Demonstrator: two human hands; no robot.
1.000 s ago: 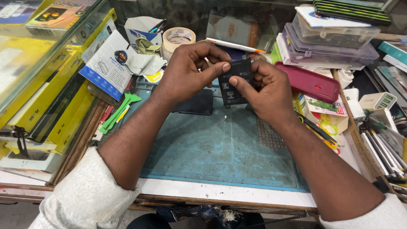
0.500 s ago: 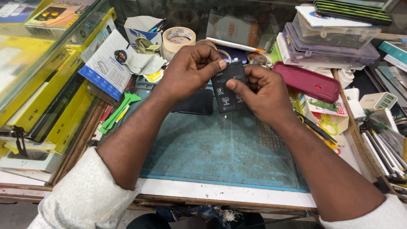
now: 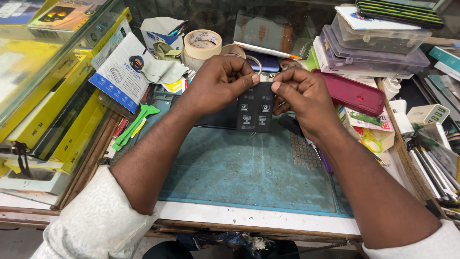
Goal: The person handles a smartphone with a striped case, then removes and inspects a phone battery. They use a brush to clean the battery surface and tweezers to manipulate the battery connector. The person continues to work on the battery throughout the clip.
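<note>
A flat black phone battery (image 3: 255, 111) with small white labels hangs upright above a blue-green work mat (image 3: 249, 177). My left hand (image 3: 218, 82) pinches its top left corner between thumb and fingers. My right hand (image 3: 302, 96) pinches the top right corner the same way. Behind the battery a dark phone body (image 3: 216, 120) lies flat on the mat, partly hidden by my left hand.
A maroon phone case (image 3: 352, 93) lies right of my hands. Tape rolls (image 3: 203, 43) and a cloth sit at the back, stacked clear plastic boxes (image 3: 373, 43) at the back right. Green pry tools (image 3: 135, 125) lie left of the mat. Yellow boxes fill the left shelf.
The battery has turned from a tilted hold to hanging upright, and both hands have shifted their grip to its top edge.
</note>
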